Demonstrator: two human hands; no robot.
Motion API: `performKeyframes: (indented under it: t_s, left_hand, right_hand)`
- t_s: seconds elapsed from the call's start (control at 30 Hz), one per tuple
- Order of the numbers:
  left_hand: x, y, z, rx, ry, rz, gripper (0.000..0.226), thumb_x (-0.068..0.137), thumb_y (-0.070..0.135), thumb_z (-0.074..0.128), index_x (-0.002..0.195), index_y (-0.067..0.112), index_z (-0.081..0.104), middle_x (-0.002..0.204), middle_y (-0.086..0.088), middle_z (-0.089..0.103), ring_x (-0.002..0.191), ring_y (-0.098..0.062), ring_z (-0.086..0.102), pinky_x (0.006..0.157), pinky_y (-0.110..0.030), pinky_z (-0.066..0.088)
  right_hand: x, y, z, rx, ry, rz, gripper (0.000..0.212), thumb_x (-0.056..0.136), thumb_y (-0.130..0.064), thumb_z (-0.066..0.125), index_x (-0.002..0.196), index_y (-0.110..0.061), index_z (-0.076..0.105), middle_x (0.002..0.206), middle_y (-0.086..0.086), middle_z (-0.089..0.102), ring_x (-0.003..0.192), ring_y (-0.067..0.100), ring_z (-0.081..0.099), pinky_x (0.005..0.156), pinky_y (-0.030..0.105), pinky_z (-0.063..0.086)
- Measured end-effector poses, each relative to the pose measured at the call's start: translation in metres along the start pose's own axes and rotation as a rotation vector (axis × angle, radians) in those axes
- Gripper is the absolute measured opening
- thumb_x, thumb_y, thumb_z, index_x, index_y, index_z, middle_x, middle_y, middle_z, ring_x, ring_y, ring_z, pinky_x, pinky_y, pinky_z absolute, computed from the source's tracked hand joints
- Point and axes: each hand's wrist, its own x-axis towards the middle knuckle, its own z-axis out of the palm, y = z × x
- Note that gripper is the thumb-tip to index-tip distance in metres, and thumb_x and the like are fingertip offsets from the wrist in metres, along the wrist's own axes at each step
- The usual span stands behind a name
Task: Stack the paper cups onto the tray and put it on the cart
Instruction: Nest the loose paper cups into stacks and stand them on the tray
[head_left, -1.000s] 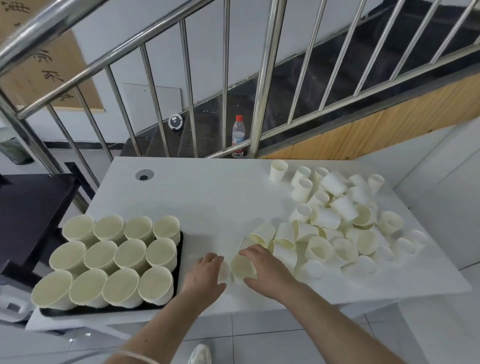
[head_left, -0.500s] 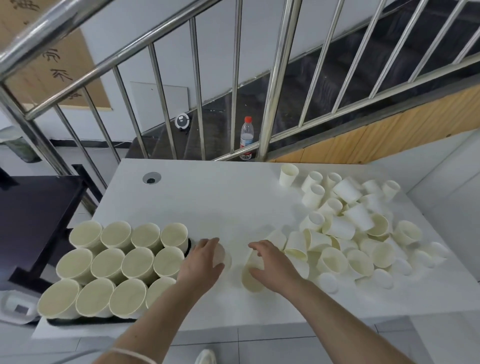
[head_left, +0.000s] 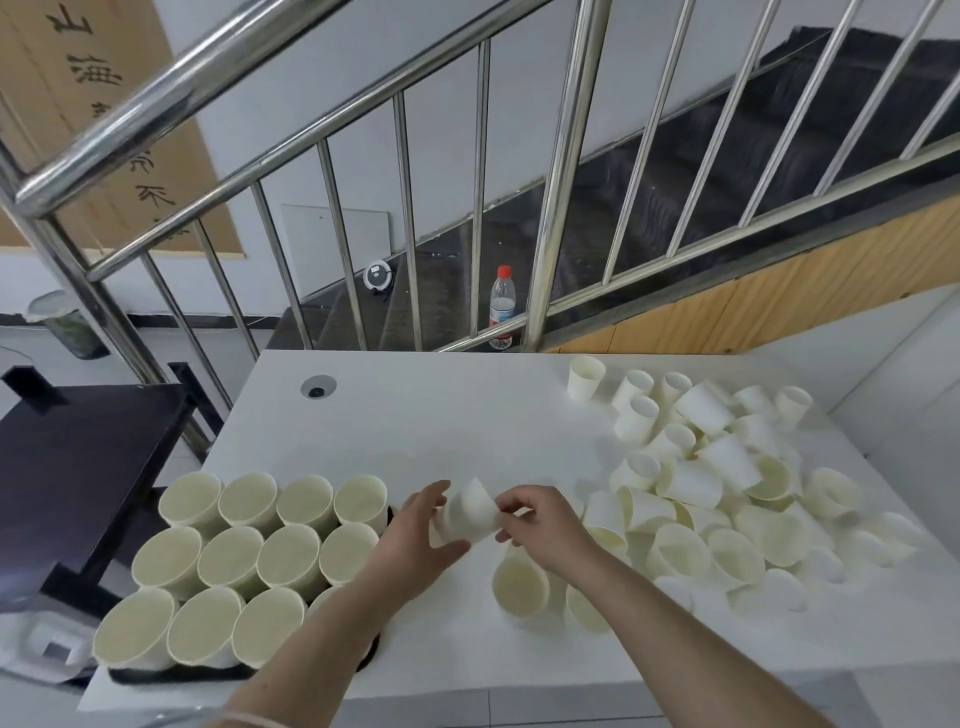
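A white paper cup (head_left: 467, 512) is held tilted above the white table (head_left: 441, 415), between both hands. My left hand (head_left: 415, 535) grips its left side with fingers and thumb. My right hand (head_left: 540, 525) pinches its right rim. A black tray (head_left: 182, 673) at the table's front left carries several upright cream cups (head_left: 249, 545) in rows; my left forearm hides its right front corner. A heap of loose paper cups (head_left: 717, 483), upright and lying, covers the table's right half. Two upright cups (head_left: 519, 584) stand just below my right wrist.
A black cart (head_left: 78, 478) stands left of the table. Behind the table rises a steel stair railing (head_left: 556, 171), with a water bottle (head_left: 502, 306) on the stairs. A cable hole (head_left: 318, 387) sits in the table's back left.
Both hands rose from the tabletop and came together. The cup my left hand held now sits lifted between both hands, and my right hand left the cup it was touching.
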Motion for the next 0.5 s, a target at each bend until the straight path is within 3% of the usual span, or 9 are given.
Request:
performKeyframes:
  t_s: [0.1,0.2,0.27,0.33,0.5]
  left_hand:
    - [0.0,0.0,0.003,0.049,-0.046,0.02,0.085,0.075,0.029,0.078,0.144,0.025,0.028,0.133,0.008,0.043,0.12,-0.009,0.047,0.092,-0.02,0.038]
    - [0.001,0.0,0.006,0.101,-0.086,0.075,0.087,0.077,0.029,0.075,0.147,0.026,0.023,0.139,0.01,0.037,0.127,-0.007,0.042,0.089,-0.013,0.03]
    - [0.002,-0.001,0.008,0.138,-0.109,0.096,0.085,0.078,0.03,0.073,0.147,0.026,0.023,0.141,0.009,0.037,0.128,-0.006,0.04,0.088,-0.01,0.028]
    - [0.003,-0.002,0.011,0.191,-0.117,0.094,0.083,0.078,0.032,0.071,0.146,0.025,0.023,0.139,0.007,0.038,0.123,-0.008,0.043,0.085,-0.012,0.032]
    - [0.002,-0.006,0.017,0.348,-0.166,-0.002,0.083,0.076,0.032,0.067,0.146,0.022,0.023,0.133,0.001,0.033,0.115,-0.016,0.048,0.087,-0.028,0.047]
  right_hand:
    - [-0.003,-0.001,0.002,-0.207,-0.072,-0.122,0.013,0.092,-0.017,0.061,0.095,-0.019,0.073,0.086,-0.015,0.064,0.078,0.0,0.063,0.073,0.016,0.047]
    - [-0.005,0.003,0.008,-0.334,-0.138,-0.228,0.016,0.091,-0.018,0.062,0.1,-0.017,0.075,0.098,-0.007,0.065,0.086,0.005,0.06,0.081,0.017,0.047]
    - [-0.007,0.004,0.01,-0.38,-0.172,-0.261,0.018,0.091,-0.015,0.061,0.103,-0.015,0.074,0.103,-0.002,0.065,0.086,0.004,0.056,0.079,0.009,0.041]
    - [-0.01,0.006,0.01,-0.41,-0.188,-0.272,0.021,0.09,-0.011,0.06,0.106,-0.013,0.073,0.107,-0.002,0.064,0.088,0.002,0.053,0.078,0.005,0.037]
    - [-0.019,0.014,0.004,-0.411,-0.151,-0.189,0.039,0.089,-0.014,0.059,0.127,-0.023,0.059,0.127,-0.013,0.048,0.106,0.002,0.053,0.09,0.016,0.043]
